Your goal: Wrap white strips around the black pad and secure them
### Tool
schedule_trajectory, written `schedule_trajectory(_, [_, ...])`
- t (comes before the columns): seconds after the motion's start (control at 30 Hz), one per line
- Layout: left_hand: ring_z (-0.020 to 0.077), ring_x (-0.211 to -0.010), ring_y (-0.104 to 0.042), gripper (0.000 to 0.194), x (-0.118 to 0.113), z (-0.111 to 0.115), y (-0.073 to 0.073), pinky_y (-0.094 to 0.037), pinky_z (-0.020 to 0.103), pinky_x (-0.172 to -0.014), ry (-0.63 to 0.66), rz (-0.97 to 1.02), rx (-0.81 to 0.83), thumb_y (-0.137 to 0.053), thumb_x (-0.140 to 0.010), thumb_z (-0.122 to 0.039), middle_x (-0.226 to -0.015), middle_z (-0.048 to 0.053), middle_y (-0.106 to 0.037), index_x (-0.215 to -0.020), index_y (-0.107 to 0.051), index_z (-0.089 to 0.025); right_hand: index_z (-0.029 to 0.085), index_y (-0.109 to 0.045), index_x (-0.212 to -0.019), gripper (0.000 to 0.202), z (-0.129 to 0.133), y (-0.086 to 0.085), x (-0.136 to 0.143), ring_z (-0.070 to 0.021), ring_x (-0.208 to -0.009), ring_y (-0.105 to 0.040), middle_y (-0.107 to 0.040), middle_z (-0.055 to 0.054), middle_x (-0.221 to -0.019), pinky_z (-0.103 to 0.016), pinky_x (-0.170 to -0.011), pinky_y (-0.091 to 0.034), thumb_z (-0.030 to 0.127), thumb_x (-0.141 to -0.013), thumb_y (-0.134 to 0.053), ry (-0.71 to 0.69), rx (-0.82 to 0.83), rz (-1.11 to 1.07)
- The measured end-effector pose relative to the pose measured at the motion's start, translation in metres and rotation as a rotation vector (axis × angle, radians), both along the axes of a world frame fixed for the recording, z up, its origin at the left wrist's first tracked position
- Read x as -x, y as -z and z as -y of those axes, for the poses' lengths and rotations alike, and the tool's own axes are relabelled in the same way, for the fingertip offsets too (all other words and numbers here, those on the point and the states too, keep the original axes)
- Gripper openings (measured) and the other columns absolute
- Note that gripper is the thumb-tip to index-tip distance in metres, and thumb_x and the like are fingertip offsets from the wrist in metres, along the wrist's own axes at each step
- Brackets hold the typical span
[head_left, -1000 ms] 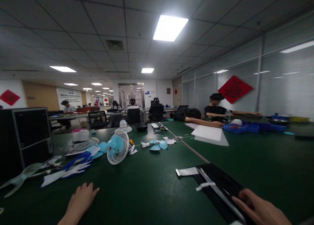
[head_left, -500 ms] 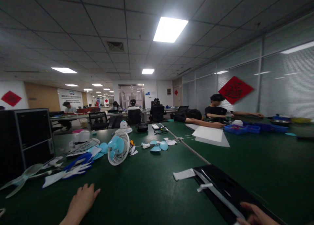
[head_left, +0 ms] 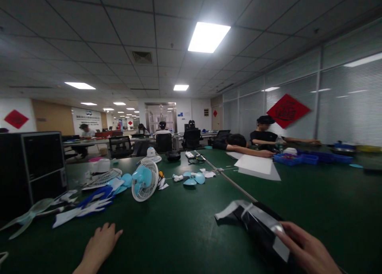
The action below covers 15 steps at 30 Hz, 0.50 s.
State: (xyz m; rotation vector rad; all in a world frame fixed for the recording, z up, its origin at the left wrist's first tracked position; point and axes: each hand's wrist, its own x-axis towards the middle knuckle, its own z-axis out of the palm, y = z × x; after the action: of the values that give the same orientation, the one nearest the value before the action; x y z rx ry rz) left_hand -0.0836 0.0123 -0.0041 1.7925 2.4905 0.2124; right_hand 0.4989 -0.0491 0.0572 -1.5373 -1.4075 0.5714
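My left hand (head_left: 101, 244) rests palm down on the green table (head_left: 173, 230), fingers slightly bent and thumb apart, with nothing visible in it. At the lower right, my right hand (head_left: 307, 248) grips a glossy black plastic bag (head_left: 253, 228) between thumb and fingers. A whitish strip (head_left: 229, 210) runs along the bag's edge, and its far end sticks out to the left. The bag is bent and partly raised; its near part is hidden by the hand. Blue-and-white work gloves (head_left: 86, 208) lie beyond my left hand.
A small fan (head_left: 145, 180) with blue blades stands ahead, near a loose blade set (head_left: 193, 178). The black computer case (head_left: 41, 166) is at left. White sheets (head_left: 256, 166) and blue trays (head_left: 288, 159) lie farther right. A person (head_left: 235, 142) leans on the table; another (head_left: 264, 135) sits beyond.
My right hand has closed on the black bag and lifted and folded part of it, moving slightly up. My left hand has stayed in place.
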Motion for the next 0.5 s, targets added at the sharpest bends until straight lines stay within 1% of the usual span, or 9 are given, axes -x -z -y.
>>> schedule_trajectory(0.07, [0.0307,-0.119,-0.055,0.056,-0.001,0.000,-0.001,-0.048,0.042,-0.094,-0.005,-0.009,-0.008,-0.038,-0.088,-0.043,-0.134,0.018,-0.056,-0.129,-0.057,-0.010,0.017,-0.067,-0.095,0.054,-0.011,-0.021,0.015,-0.0287,-0.082,-0.069,-0.073,-0.012,-0.093,-0.033,-0.067,-0.055,0.063,-0.072,-0.051,0.006,-0.091,0.087])
schedule_trajectory(0.13, [0.0309,-0.119,-0.054,0.056,0.000,0.000,-0.001,-0.048,0.042,-0.093,-0.001,0.004,-0.008,-0.039,-0.088,-0.042,-0.133,0.018,-0.056,-0.129,-0.057,-0.009,0.017,-0.065,-0.097,0.050,-0.031,-0.037,0.026,-0.0268,-0.080,-0.068,-0.073,-0.011,-0.090,-0.031,-0.067,-0.053,0.058,-0.078,-0.046,0.029,-0.183,0.190])
schedule_trajectory(0.17, [0.0308,-0.119,-0.054,0.056,0.001,0.000,-0.001,-0.048,0.042,-0.093,0.001,0.018,-0.001,-0.039,-0.088,-0.042,-0.133,0.018,-0.056,-0.128,-0.057,-0.009,0.017,-0.064,-0.098,0.046,-0.044,-0.043,0.030,-0.0260,-0.079,-0.067,-0.073,-0.011,-0.088,-0.031,-0.067,-0.052,0.054,-0.080,-0.044,0.048,-0.219,0.250])
schedule_trajectory(0.23, [0.0309,-0.120,-0.054,0.056,0.003,-0.001,-0.002,-0.048,0.041,-0.093,0.003,0.051,0.017,-0.041,-0.087,-0.043,-0.134,0.018,-0.056,-0.129,-0.057,-0.009,0.016,-0.062,-0.101,0.039,-0.074,-0.048,0.037,-0.0246,-0.074,-0.066,-0.072,-0.009,-0.082,-0.030,-0.064,-0.048,0.045,-0.086,-0.041,0.092,-0.262,0.394])
schedule_trajectory(0.3, [0.0317,-0.121,-0.053,0.057,0.004,-0.002,-0.001,-0.047,0.043,-0.094,0.003,0.080,0.016,-0.042,-0.086,-0.044,-0.135,0.017,-0.056,-0.128,-0.058,-0.010,0.016,-0.061,-0.103,0.031,-0.104,-0.046,0.043,-0.0247,-0.076,-0.067,-0.071,-0.010,-0.083,-0.030,-0.065,-0.045,0.034,-0.089,-0.040,0.129,-0.259,0.568])
schedule_trajectory(0.37, [0.0329,-0.121,-0.053,0.057,0.006,-0.003,0.000,-0.047,0.045,-0.095,0.005,0.091,-0.003,-0.043,-0.084,-0.045,-0.134,0.017,-0.056,-0.127,-0.059,-0.011,0.015,-0.061,-0.103,0.026,-0.130,-0.039,0.052,-0.0259,-0.082,-0.067,-0.071,-0.012,-0.091,-0.031,-0.068,-0.045,0.024,-0.090,-0.041,0.129,-0.205,0.742])
schedule_trajectory(0.43, [0.0337,-0.121,-0.053,0.057,0.007,-0.004,0.002,-0.046,0.047,-0.094,0.009,0.081,-0.014,-0.042,-0.084,-0.044,-0.134,0.018,-0.056,-0.127,-0.059,-0.010,0.013,-0.061,-0.100,0.023,-0.148,-0.029,0.063,-0.0271,-0.088,-0.067,-0.070,-0.015,-0.100,-0.033,-0.072,-0.045,0.014,-0.090,-0.040,0.073,-0.134,0.868])
schedule_trajectory(0.5, [0.0336,-0.120,-0.053,0.058,0.007,-0.005,0.005,-0.047,0.046,-0.093,0.019,0.065,-0.005,-0.041,-0.084,-0.045,-0.134,0.019,-0.056,-0.127,-0.058,-0.009,0.009,-0.062,-0.098,0.021,-0.160,-0.018,0.076,-0.0273,-0.090,-0.066,-0.069,-0.018,-0.101,-0.035,-0.076,-0.047,0.009,-0.090,-0.042,0.005,-0.068,0.920])
